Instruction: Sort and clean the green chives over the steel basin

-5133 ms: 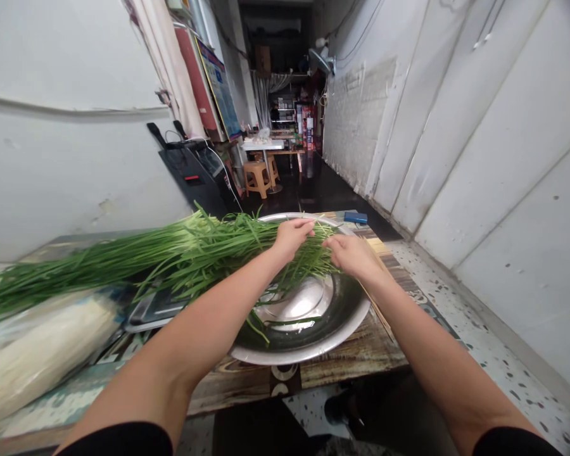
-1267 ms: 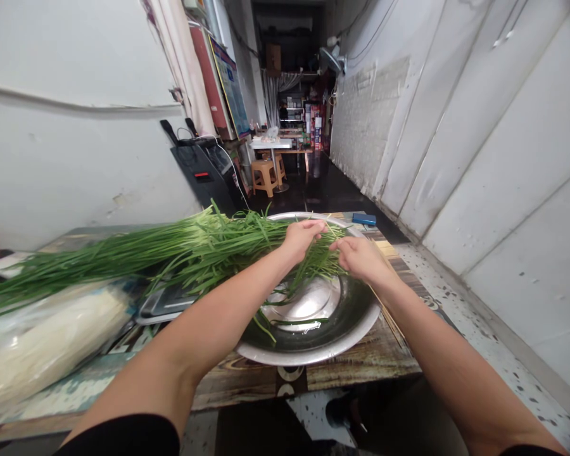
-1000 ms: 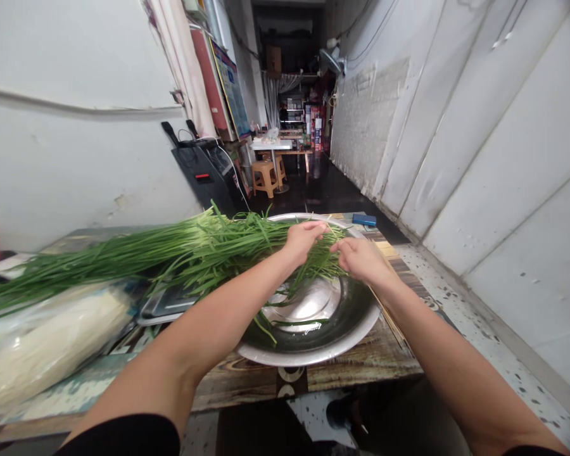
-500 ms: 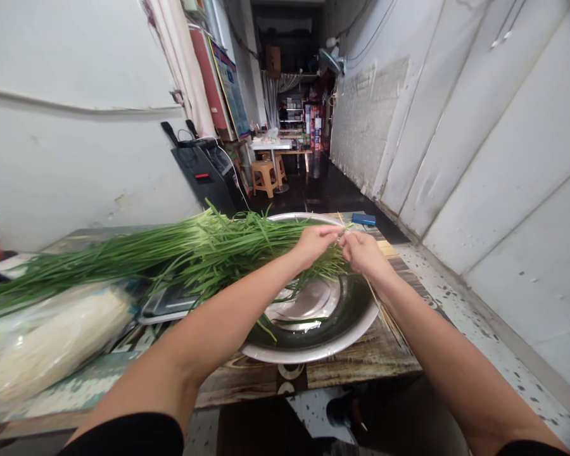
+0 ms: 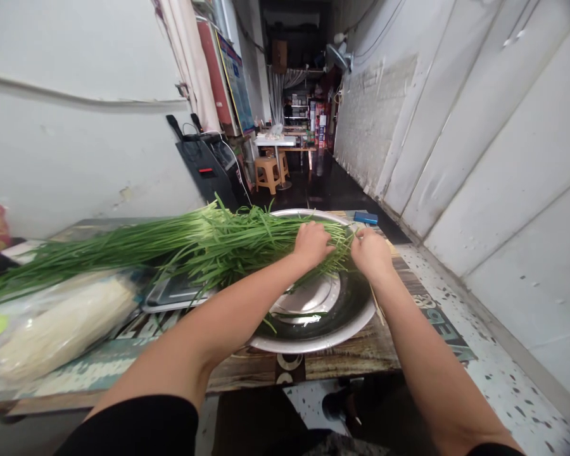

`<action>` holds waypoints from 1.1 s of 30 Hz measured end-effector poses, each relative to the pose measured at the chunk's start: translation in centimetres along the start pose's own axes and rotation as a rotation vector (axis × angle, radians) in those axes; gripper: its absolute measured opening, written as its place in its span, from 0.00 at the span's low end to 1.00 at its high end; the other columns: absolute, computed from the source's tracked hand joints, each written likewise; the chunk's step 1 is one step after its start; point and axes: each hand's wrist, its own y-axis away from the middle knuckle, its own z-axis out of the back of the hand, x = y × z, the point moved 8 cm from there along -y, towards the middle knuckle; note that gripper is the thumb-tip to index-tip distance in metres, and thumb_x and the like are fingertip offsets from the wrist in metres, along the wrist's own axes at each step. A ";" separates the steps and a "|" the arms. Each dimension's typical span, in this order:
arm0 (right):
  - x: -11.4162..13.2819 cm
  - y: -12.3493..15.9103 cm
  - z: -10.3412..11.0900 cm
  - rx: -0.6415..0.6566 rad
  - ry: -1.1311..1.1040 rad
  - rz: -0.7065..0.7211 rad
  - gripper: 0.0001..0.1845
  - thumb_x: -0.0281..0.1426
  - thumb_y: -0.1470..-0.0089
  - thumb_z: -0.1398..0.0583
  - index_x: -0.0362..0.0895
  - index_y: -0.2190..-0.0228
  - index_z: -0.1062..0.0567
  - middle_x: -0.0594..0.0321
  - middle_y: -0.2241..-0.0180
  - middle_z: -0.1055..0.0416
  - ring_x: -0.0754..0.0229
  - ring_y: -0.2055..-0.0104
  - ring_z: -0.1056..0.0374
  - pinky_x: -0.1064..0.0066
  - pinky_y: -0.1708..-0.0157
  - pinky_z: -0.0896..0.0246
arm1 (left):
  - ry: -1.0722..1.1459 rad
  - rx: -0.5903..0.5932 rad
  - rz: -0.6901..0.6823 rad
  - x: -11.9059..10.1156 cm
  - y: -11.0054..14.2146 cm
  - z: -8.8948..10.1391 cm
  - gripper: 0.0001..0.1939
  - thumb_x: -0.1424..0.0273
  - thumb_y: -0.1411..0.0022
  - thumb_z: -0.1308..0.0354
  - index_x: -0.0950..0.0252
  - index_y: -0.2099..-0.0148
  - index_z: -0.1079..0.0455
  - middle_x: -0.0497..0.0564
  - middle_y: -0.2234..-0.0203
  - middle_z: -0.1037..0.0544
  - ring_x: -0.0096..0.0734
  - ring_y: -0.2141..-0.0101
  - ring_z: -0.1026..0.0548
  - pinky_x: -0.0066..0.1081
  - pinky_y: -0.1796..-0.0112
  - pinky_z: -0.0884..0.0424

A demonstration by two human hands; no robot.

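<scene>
Curling the left hand (image 5: 313, 244), its grip too hidden to tell, over greens (image 5: 254, 235) heaped across the metal basin (image 5: 316, 346); seemingly pinching a stem end (image 5: 353, 235) in the right hand (image 5: 372, 253). Best to steady the greens lightly, taking stems singly to avoid crushing.

Head-worn view, forward and downward, seemingly near the hands (image 5: 312, 246)

Clear above front of metal basin (image 5: 354, 307), between both forearms (image 5: 237, 310); obstructed leftward by green stalks (image 5: 247, 237), bagged bundle (image 5: 66, 323)
</scene>
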 end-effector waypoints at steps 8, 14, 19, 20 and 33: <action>-0.7 -0.4 -1.4 0.170 -0.228 0.010 0.09 0.27 0.50 0.45 0.41 0.67 0.27 0.61 0.79 0.28 0.61 0.78 0.32 0.73 0.73 0.40 | 0.032 -0.043 0.119 0.0 -0.3 -1.5 0.06 0.68 0.47 0.42 0.63 0.71 0.24 0.56 0.68 0.28 0.42 0.60 0.36 0.40 0.56 0.45; -1.3 -0.2 -2.0 0.284 -0.590 0.100 0.14 0.28 0.48 0.50 0.39 0.60 0.33 0.67 0.79 0.31 0.70 0.88 0.43 0.78 0.85 0.46 | 0.717 -0.153 0.410 3.3 -0.8 -0.1 0.05 0.76 0.53 0.42 0.66 0.70 0.26 0.52 0.75 0.25 0.30 0.71 0.31 0.30 0.65 0.37; -0.7 0.4 -1.3 0.226 -0.621 0.129 0.09 0.27 0.51 0.48 0.40 0.66 0.31 0.70 0.83 0.35 0.69 0.85 0.44 0.78 0.82 0.49 | 1.261 -0.049 0.709 4.6 0.8 -1.4 0.13 0.80 0.54 0.41 0.70 0.62 0.28 0.51 0.78 0.25 0.22 0.79 0.32 0.24 0.75 0.40; -0.4 0.6 -1.1 0.222 -0.589 0.137 0.08 0.27 0.52 0.48 0.40 0.69 0.30 0.70 0.84 0.35 0.68 0.84 0.43 0.77 0.81 0.49 | 1.315 -0.046 0.731 4.5 1.0 -1.4 0.11 0.80 0.53 0.41 0.70 0.63 0.28 0.51 0.78 0.26 0.21 0.80 0.33 0.24 0.76 0.40; 2.0 2.2 0.7 0.264 -0.464 0.246 0.16 0.27 0.49 0.49 0.43 0.86 0.37 0.69 0.87 0.39 0.68 0.83 0.45 0.75 0.77 0.51 | 1.521 -0.027 0.760 2.6 1.1 -1.5 0.03 0.80 0.44 0.44 0.72 0.70 0.30 0.49 0.79 0.29 0.17 0.81 0.34 0.22 0.77 0.38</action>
